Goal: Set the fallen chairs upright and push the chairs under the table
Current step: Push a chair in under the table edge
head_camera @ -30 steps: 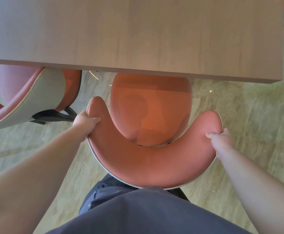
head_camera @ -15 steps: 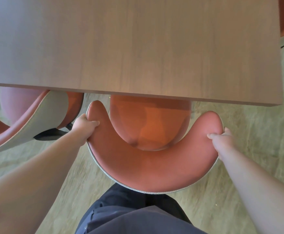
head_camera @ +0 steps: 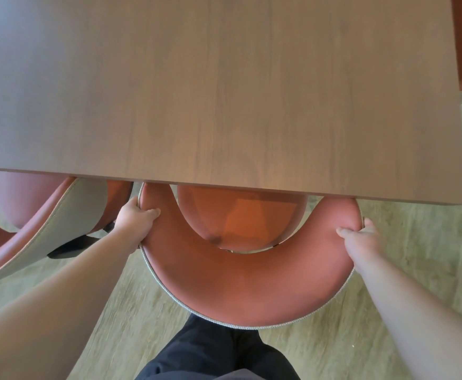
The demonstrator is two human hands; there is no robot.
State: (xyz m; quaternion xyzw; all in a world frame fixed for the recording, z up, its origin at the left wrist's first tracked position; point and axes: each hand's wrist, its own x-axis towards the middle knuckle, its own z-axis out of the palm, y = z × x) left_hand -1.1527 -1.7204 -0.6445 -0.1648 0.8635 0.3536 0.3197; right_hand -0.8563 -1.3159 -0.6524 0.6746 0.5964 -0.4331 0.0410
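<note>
The upright orange chair (head_camera: 241, 292) is gripped at both ends of its curved backrest: the left hand (head_camera: 135, 220) is closed around the left tip, the right hand (head_camera: 358, 241) around the right tip. Its seat is tucked largely beneath the desk (head_camera: 224, 91) edge, and a second chair (head_camera: 57, 223) is seen just beside the left hand.

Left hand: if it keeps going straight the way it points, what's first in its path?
The left hand, clamped on the chair backrest, points toward the table. The table's near edge looks first in line, though the hand may sit lower and pass under; depth is unclear from above.
</note>
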